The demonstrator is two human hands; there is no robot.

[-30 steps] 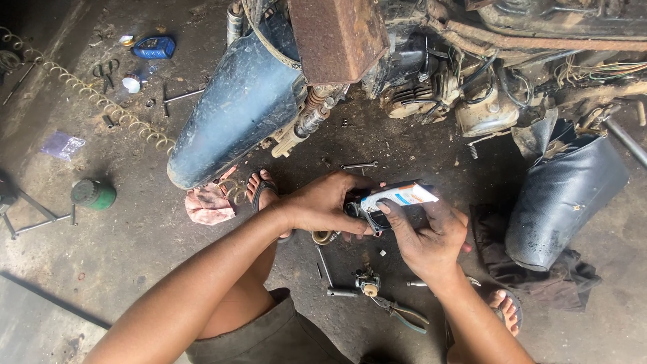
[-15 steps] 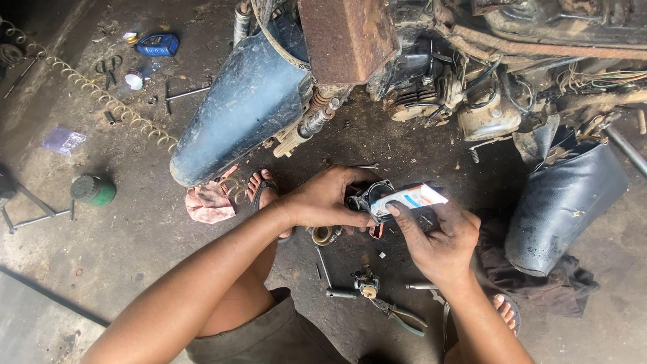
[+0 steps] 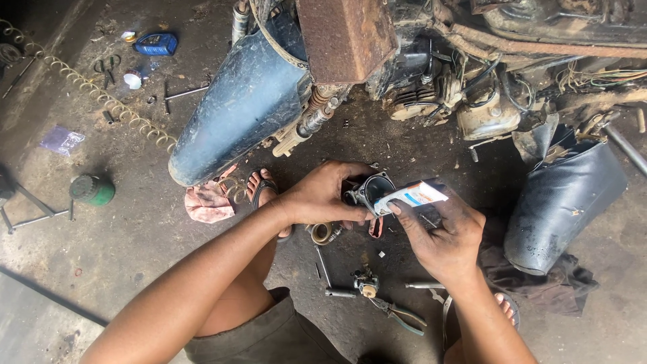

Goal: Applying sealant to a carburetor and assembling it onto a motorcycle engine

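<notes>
Centre of frame: left hand is gripping a small dark round metal part, fingers clenched round its left side & underside, holding it up off the floor. Right hand is pinching a white & blue tube, fingers closed on its rear end, nozzle end touching the rim of the metal part. Tube is lying roughly level, tilting slightly up toward the right.

Just below the hands, on the dirty concrete floor: a small brass-coloured ring piece, a thin rod, a small carb-type piece & pliers w/ dark handles, lower centre. A sandalled foot is showing left of the left hand, w/ a pink rag just beside it.

Upper centre: a stripped motorbike, w/ blue fender running diag. toward left of centre, rusty plate above it, engine & loose wires at upper right. A second dark fender is standing at right, over a dark cloth.

Left side: long coiled spring stretching across upper left, green round can at mid left, blue bottle near top left, scissors beside it, purple plastic scrap nearby.
</notes>
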